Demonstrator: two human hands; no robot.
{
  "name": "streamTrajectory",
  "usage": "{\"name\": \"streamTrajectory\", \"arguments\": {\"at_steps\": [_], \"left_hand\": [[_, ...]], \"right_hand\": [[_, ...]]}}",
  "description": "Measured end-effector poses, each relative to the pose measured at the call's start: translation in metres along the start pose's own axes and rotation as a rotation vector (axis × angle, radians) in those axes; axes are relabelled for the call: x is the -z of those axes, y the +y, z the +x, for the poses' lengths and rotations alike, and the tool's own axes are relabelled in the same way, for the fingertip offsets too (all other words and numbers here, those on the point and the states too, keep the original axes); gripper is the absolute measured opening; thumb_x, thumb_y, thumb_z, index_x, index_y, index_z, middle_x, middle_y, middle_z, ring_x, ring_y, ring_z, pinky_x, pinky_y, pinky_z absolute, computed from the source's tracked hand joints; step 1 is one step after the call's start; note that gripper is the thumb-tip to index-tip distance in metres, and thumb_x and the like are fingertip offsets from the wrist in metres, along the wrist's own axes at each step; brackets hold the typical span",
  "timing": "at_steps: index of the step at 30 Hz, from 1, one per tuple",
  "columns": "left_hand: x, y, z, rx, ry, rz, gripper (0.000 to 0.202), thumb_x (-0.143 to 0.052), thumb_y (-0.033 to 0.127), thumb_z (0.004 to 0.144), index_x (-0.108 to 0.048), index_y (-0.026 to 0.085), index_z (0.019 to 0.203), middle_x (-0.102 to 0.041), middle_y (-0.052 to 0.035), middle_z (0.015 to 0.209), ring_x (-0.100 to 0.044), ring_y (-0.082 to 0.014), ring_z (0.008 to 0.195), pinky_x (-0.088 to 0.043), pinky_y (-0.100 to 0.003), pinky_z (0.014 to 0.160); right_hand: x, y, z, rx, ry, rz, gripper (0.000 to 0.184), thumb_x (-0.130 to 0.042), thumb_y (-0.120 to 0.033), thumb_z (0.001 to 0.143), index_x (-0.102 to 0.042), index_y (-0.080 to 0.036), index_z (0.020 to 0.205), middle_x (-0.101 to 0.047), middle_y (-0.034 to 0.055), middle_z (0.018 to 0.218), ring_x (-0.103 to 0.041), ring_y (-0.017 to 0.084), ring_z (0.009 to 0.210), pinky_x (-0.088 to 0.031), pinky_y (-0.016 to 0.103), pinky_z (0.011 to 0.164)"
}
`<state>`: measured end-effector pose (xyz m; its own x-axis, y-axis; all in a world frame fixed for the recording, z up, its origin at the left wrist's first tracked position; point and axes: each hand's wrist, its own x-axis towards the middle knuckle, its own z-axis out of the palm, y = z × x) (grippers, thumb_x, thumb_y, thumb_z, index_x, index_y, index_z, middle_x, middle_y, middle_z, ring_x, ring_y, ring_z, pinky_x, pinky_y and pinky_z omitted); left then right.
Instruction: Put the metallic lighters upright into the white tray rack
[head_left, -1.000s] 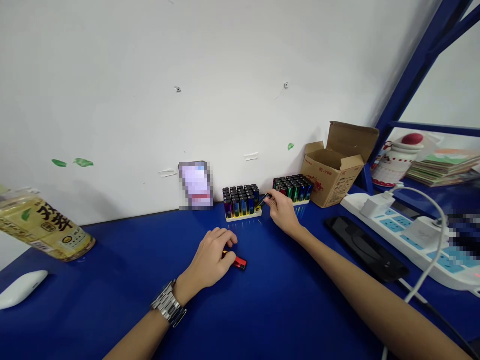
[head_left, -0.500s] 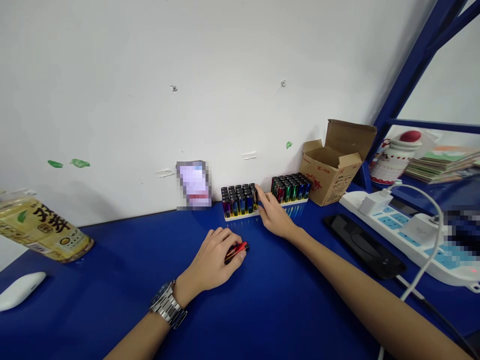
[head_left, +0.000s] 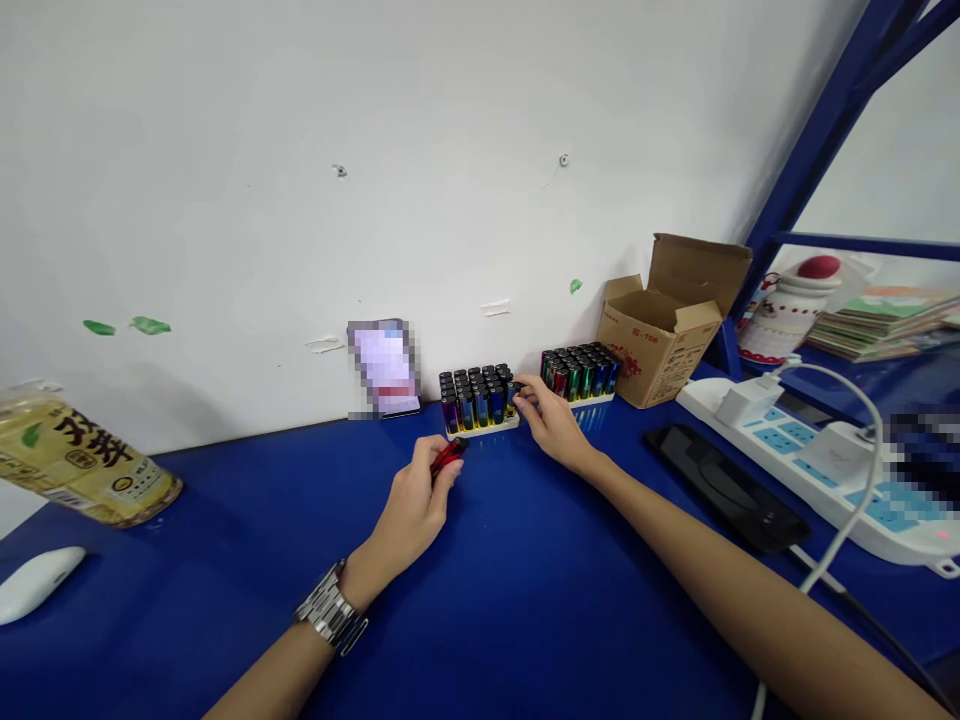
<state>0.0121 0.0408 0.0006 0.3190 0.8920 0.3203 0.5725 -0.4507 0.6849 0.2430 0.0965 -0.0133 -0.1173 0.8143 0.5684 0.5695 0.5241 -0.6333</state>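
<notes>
Head view | left hand (head_left: 411, 515) pinches red lighter (head_left: 448, 457) above blue table (head_left: 525, 600) | right hand (head_left: 553, 425) bunched at end of lighter rack (head_left: 480, 427), grip unclear | second rack (head_left: 592, 401) just beside

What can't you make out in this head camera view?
In the head view:
The red lighter is partly hidden by the left hand.
The right hand hides the right end of the lighter rack.
The flat item against the wall is pixelated and unreadable.
The dark item at the right edge is pixelated.
The yellow-labelled bottle is cut off by the left edge.
</notes>
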Motion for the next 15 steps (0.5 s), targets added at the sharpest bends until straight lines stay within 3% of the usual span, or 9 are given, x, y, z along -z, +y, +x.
{"name": "streamTrajectory", "arguments": {"at_steps": [4, 9, 15], "left_hand": [[0.0039, 0.0001, 0.0024, 0.092, 0.052, -0.100, 0.029, -0.041, 0.044, 0.090, -0.048, 0.021, 0.107, -0.055, 0.0022, 0.072, -0.052, -0.0140, 0.062, -0.041, -0.027, 0.061], [0.0046, -0.0019, 0.0062, 0.172, 0.134, -0.225, 0.033, -0.048, 0.052, 0.085, -0.050, 0.020, 0.077, -0.046, 0.0047, 0.062, -0.045, -0.0112, 0.056, -0.038, -0.024, 0.056], [0.0053, -0.0016, 0.0065, 0.206, 0.201, -0.264, 0.038, -0.049, 0.050, 0.084, -0.041, 0.021, 0.062, -0.039, 0.0063, 0.053, -0.036, -0.0093, 0.050, -0.031, -0.024, 0.050]], "right_hand": [[0.0004, 0.0039, 0.0019, -0.029, 0.017, 0.028, 0.028, -0.040, -0.028, 0.092, -0.049, -0.019, 0.117, -0.063, 0.0082, 0.091, -0.060, 0.020, 0.080, -0.048, 0.032, 0.071], [-0.0010, 0.0046, 0.0021, -0.050, -0.037, -0.008, 0.032, -0.037, -0.030, 0.093, -0.049, -0.018, 0.121, -0.062, 0.0052, 0.081, -0.058, 0.019, 0.071, -0.046, 0.031, 0.068], [-0.0032, -0.0008, -0.0011, -0.022, -0.058, -0.098, 0.034, -0.038, -0.027, 0.092, -0.041, -0.014, 0.123, -0.059, 0.0064, 0.081, -0.058, 0.021, 0.075, -0.045, 0.034, 0.070]]}}
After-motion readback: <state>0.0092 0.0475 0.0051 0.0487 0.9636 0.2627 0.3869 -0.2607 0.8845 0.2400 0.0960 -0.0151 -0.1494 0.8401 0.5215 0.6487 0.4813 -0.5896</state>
